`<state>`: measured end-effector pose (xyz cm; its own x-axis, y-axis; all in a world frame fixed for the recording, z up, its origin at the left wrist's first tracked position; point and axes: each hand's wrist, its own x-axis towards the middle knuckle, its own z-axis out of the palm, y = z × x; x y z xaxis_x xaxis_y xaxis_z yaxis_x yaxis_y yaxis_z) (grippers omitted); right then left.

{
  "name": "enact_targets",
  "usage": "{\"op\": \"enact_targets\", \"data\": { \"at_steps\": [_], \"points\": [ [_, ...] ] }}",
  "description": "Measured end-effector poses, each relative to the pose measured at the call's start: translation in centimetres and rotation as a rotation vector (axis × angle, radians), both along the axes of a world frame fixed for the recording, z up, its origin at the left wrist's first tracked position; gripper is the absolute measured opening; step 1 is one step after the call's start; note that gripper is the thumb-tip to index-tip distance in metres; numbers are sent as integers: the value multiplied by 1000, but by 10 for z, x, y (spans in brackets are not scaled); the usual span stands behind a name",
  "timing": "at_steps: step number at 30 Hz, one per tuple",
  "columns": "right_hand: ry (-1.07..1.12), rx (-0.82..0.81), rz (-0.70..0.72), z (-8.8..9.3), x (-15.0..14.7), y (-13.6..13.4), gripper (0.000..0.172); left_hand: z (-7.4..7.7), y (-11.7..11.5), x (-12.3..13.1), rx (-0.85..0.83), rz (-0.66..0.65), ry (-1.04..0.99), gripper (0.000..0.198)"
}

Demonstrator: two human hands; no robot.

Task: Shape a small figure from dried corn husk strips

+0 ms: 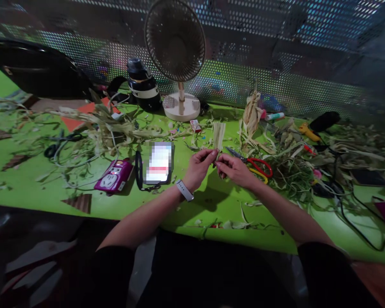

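A short strip of dried corn husk [218,133] stands upright between my hands, its pale flat end pointing away from me. My left hand [199,166] pinches its lower end between thumb and fingers. Close beside it, my right hand [233,169] also has its fingers closed at the base of the husk; the fingertips partly hide what they grip there. Scissors [259,167] with red and yellow handles lie just beyond my right hand, blades toward the husk.
A phone [159,163] and a purple power strip [114,176] lie to the left. Behind stand a fan [181,107] and a black bottle [144,90]. Husk scraps litter the green table [122,205]. A husk bundle [252,112] and a yellow-handled tool [309,132] are at the right.
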<state>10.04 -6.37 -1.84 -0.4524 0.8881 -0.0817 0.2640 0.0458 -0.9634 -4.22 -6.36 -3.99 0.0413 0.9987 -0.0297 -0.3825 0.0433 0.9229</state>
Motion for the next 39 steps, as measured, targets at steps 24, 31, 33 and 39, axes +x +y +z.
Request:
{"op": "enact_targets", "data": {
  "at_steps": [24, 31, 33, 39],
  "points": [
    [57, -69, -78, 1, 10, -1, 19, 3, -1, -6, 113, -199, 78, 25],
    [43, -44, -135, -1, 9, 3, 22, 0, 0, -7, 178, -155, 173, 17],
    [55, -50, -159, -1, 9, 4, 24, -1, 0, -6, 185, -167, 181, 17],
    [52, -75, -182, -3, 8, 4, 30, 2, 1, -9, 191, -186, 214, 20]
  ]
}}
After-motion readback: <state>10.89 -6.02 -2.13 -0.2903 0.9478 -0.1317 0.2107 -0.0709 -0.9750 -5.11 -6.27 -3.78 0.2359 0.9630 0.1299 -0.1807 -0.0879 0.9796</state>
